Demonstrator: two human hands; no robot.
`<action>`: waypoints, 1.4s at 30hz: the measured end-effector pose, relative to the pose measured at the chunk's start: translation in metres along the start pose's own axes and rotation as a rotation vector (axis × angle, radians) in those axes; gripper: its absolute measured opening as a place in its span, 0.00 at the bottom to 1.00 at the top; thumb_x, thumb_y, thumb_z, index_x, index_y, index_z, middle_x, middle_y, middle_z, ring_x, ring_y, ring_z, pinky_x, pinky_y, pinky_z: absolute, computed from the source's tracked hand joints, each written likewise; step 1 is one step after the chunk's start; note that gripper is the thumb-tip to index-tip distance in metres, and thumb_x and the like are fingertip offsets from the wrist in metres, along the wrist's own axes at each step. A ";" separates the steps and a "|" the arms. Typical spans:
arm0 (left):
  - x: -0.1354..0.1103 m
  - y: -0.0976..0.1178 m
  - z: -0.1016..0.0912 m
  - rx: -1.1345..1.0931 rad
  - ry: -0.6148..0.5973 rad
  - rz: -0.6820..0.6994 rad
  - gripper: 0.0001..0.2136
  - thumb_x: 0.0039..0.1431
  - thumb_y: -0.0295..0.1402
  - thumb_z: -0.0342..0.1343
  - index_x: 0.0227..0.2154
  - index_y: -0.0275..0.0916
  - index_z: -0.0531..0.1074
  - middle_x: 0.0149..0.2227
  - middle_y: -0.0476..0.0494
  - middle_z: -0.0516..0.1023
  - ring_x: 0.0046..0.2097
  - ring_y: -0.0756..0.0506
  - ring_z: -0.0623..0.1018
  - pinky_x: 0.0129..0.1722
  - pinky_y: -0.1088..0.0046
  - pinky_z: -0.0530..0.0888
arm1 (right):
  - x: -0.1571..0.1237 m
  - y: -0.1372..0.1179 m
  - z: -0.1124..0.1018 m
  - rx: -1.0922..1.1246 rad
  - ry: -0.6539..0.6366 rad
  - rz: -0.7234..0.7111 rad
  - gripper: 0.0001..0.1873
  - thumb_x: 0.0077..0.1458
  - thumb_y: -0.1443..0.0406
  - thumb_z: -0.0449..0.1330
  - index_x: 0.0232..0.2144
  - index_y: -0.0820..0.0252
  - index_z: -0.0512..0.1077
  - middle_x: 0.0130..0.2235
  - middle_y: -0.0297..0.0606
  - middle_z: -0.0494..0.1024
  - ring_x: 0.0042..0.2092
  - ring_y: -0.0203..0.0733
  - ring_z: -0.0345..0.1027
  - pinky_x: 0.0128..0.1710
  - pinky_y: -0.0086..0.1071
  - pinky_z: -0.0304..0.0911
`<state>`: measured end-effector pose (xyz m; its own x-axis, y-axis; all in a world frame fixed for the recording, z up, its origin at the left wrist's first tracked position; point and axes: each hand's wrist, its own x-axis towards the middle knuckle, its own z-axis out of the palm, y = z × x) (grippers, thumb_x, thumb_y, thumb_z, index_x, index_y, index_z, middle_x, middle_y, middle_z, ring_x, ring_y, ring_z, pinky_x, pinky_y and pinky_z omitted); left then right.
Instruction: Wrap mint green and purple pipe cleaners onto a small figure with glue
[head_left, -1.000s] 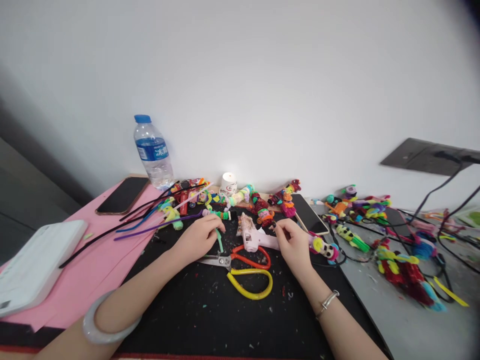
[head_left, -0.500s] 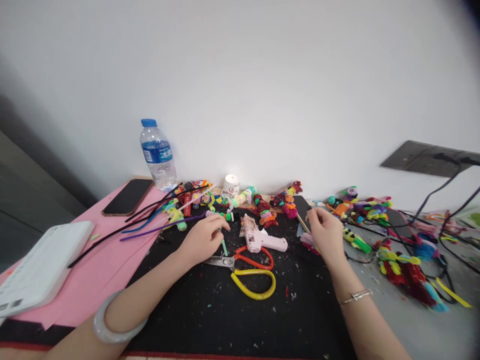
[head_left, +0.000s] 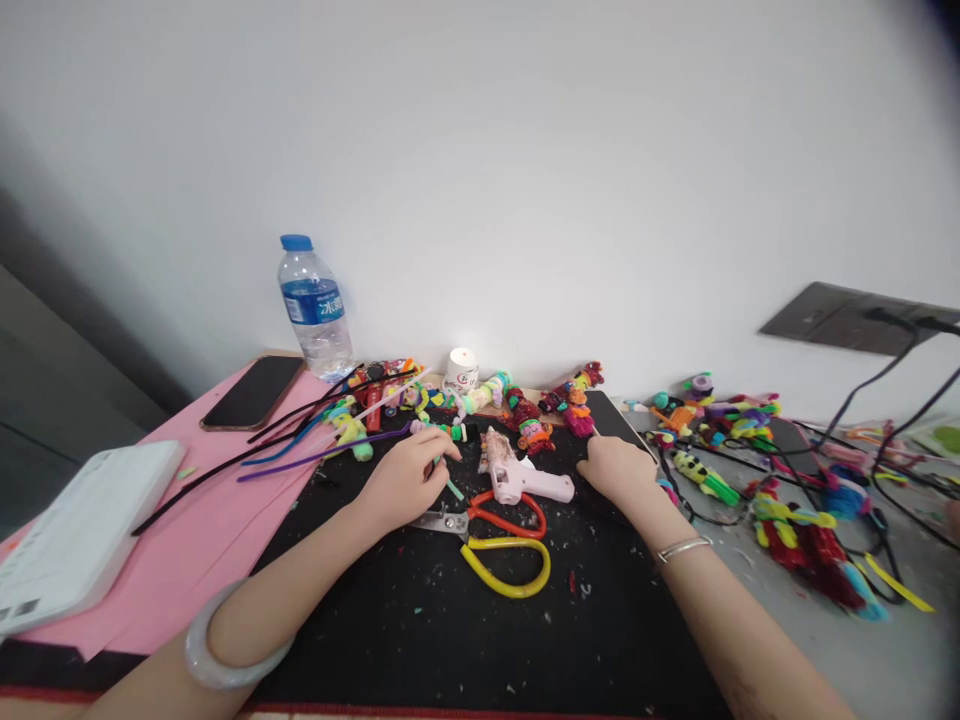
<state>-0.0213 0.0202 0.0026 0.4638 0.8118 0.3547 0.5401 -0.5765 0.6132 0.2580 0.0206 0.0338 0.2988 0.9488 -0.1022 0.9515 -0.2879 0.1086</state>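
My left hand (head_left: 405,478) is closed with curled fingers above the blades of the scissors (head_left: 511,568), which have one red and one yellow handle loop. A thin light green strip (head_left: 456,489) pokes out from under its fingertips. Just right of the pale pink glue gun (head_left: 531,482), my right hand (head_left: 621,472) is closed, back of the hand up, close to the black mat; its fingers hide whatever they hold. Several colourful fuzzy pipe-cleaner figures lie behind both hands, among them a red one (head_left: 531,422).
Left, a white box-shaped device (head_left: 90,530), a phone (head_left: 253,392) and pipe cleaners (head_left: 225,470) lie on pink paper (head_left: 202,560). A water bottle (head_left: 316,320) and paper cup (head_left: 462,370) stand by the wall. More figures (head_left: 810,540) and dark cables (head_left: 862,390) lie right.
My right hand has shifted left toward the glue gun and turned its back upward, covering the stick seen by it before. The light green strip under my left hand has tilted slightly.
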 end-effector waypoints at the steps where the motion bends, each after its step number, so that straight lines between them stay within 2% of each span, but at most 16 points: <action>1: 0.000 0.000 0.000 0.000 -0.005 -0.002 0.12 0.52 0.20 0.44 0.33 0.37 0.71 0.36 0.45 0.72 0.28 0.50 0.69 0.30 0.74 0.66 | 0.001 0.000 0.000 -0.002 -0.010 0.017 0.12 0.47 0.67 0.57 0.34 0.68 0.76 0.38 0.56 0.78 0.41 0.57 0.73 0.37 0.41 0.65; 7: -0.001 0.002 0.000 -0.002 0.003 0.014 0.11 0.52 0.20 0.45 0.33 0.37 0.71 0.37 0.45 0.72 0.28 0.51 0.68 0.28 0.74 0.65 | 0.001 -0.003 0.001 0.050 -0.005 0.091 0.16 0.50 0.62 0.55 0.37 0.67 0.75 0.40 0.56 0.77 0.44 0.53 0.72 0.41 0.38 0.64; 12: -0.003 -0.001 0.001 -0.014 0.037 0.049 0.11 0.53 0.21 0.45 0.33 0.37 0.71 0.37 0.46 0.72 0.23 0.53 0.65 0.26 0.76 0.65 | -0.002 0.001 -0.001 0.138 0.055 0.098 0.15 0.50 0.61 0.53 0.31 0.66 0.75 0.34 0.54 0.78 0.39 0.54 0.73 0.36 0.38 0.64; 15: -0.003 -0.001 0.002 -0.013 0.044 0.055 0.11 0.53 0.21 0.45 0.33 0.37 0.71 0.37 0.46 0.72 0.22 0.54 0.64 0.26 0.76 0.65 | -0.005 0.006 -0.002 0.222 0.120 0.051 0.16 0.50 0.61 0.51 0.23 0.65 0.73 0.31 0.53 0.77 0.35 0.54 0.73 0.32 0.39 0.63; 19: -0.003 0.000 0.001 -0.006 0.043 0.054 0.10 0.53 0.21 0.46 0.33 0.37 0.71 0.36 0.46 0.72 0.24 0.53 0.66 0.27 0.76 0.66 | -0.010 0.010 -0.004 0.396 0.256 -0.085 0.15 0.48 0.64 0.51 0.12 0.61 0.64 0.40 0.50 0.75 0.37 0.48 0.72 0.38 0.36 0.62; 22: -0.004 0.001 0.000 -0.007 0.054 0.060 0.10 0.54 0.21 0.46 0.33 0.37 0.71 0.36 0.46 0.73 0.25 0.52 0.67 0.29 0.75 0.67 | -0.013 0.012 -0.003 0.547 0.346 -0.161 0.14 0.46 0.65 0.51 0.12 0.60 0.62 0.43 0.44 0.75 0.40 0.45 0.71 0.41 0.35 0.63; 24: -0.003 0.002 0.000 -0.009 0.062 0.065 0.10 0.54 0.21 0.46 0.33 0.37 0.71 0.37 0.46 0.73 0.27 0.52 0.69 0.30 0.75 0.68 | -0.013 0.015 -0.001 0.727 0.368 -0.177 0.13 0.48 0.66 0.49 0.14 0.59 0.62 0.41 0.42 0.77 0.36 0.42 0.73 0.37 0.34 0.66; 26: -0.003 0.002 0.000 -0.009 0.065 0.070 0.10 0.54 0.21 0.46 0.33 0.38 0.71 0.37 0.45 0.73 0.29 0.51 0.70 0.31 0.75 0.68 | -0.013 0.016 -0.001 1.094 0.358 -0.164 0.13 0.48 0.66 0.49 0.14 0.59 0.60 0.37 0.42 0.78 0.31 0.40 0.74 0.31 0.33 0.69; 28: -0.003 0.001 0.000 -0.009 0.067 0.079 0.10 0.54 0.21 0.46 0.33 0.38 0.71 0.37 0.45 0.73 0.30 0.50 0.71 0.32 0.74 0.69 | -0.015 0.017 -0.002 1.507 0.335 -0.144 0.13 0.47 0.65 0.54 0.14 0.60 0.60 0.32 0.41 0.79 0.27 0.39 0.74 0.29 0.33 0.70; 30: -0.002 0.001 0.000 -0.012 0.066 0.090 0.10 0.54 0.22 0.46 0.33 0.38 0.71 0.37 0.45 0.73 0.31 0.50 0.71 0.32 0.74 0.69 | -0.018 0.018 -0.006 1.725 0.340 -0.158 0.12 0.45 0.65 0.60 0.16 0.61 0.63 0.28 0.38 0.78 0.25 0.36 0.72 0.28 0.30 0.70; 32: -0.002 0.001 0.000 -0.016 0.064 0.096 0.10 0.54 0.22 0.46 0.33 0.38 0.71 0.37 0.45 0.73 0.31 0.50 0.71 0.33 0.74 0.69 | -0.025 0.018 -0.012 1.768 0.393 -0.218 0.09 0.42 0.65 0.65 0.20 0.61 0.67 0.28 0.36 0.78 0.24 0.32 0.70 0.27 0.26 0.68; 34: -0.003 0.001 0.000 -0.020 0.060 0.099 0.10 0.55 0.22 0.46 0.33 0.38 0.71 0.37 0.44 0.73 0.32 0.50 0.72 0.33 0.74 0.69 | -0.036 0.019 -0.018 1.752 0.425 -0.272 0.12 0.39 0.69 0.68 0.28 0.59 0.70 0.31 0.34 0.78 0.25 0.31 0.69 0.26 0.25 0.67; 36: -0.003 0.001 0.000 -0.026 0.058 0.104 0.10 0.55 0.22 0.46 0.33 0.37 0.71 0.37 0.44 0.73 0.32 0.50 0.72 0.33 0.74 0.70 | -0.050 0.020 -0.021 1.645 0.460 -0.297 0.12 0.42 0.69 0.67 0.32 0.59 0.72 0.30 0.34 0.77 0.25 0.32 0.69 0.24 0.25 0.67; 38: -0.003 0.002 0.000 -0.034 0.052 0.112 0.10 0.55 0.22 0.46 0.34 0.37 0.71 0.38 0.44 0.72 0.32 0.50 0.72 0.34 0.74 0.70 | -0.070 0.021 -0.023 1.485 0.515 -0.329 0.05 0.48 0.68 0.63 0.32 0.60 0.74 0.30 0.35 0.77 0.23 0.31 0.68 0.23 0.25 0.66; 40: -0.004 0.002 0.001 -0.042 0.037 0.123 0.10 0.55 0.22 0.46 0.34 0.37 0.71 0.38 0.44 0.72 0.33 0.50 0.72 0.35 0.74 0.70 | -0.093 0.021 -0.023 1.368 0.558 -0.419 0.03 0.52 0.70 0.60 0.32 0.59 0.73 0.33 0.36 0.77 0.27 0.35 0.71 0.28 0.29 0.69; 42: -0.004 0.003 0.001 -0.047 0.023 0.132 0.10 0.55 0.22 0.46 0.35 0.38 0.71 0.39 0.44 0.72 0.33 0.50 0.72 0.36 0.73 0.70 | -0.116 0.021 -0.024 1.336 0.542 -0.583 0.05 0.56 0.70 0.56 0.34 0.55 0.69 0.34 0.36 0.77 0.33 0.40 0.74 0.36 0.36 0.71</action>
<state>-0.0211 0.0156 0.0023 0.5118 0.7316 0.4504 0.4417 -0.6738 0.5924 0.2412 -0.0923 0.0719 0.0964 0.8136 0.5734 0.3824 0.5016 -0.7760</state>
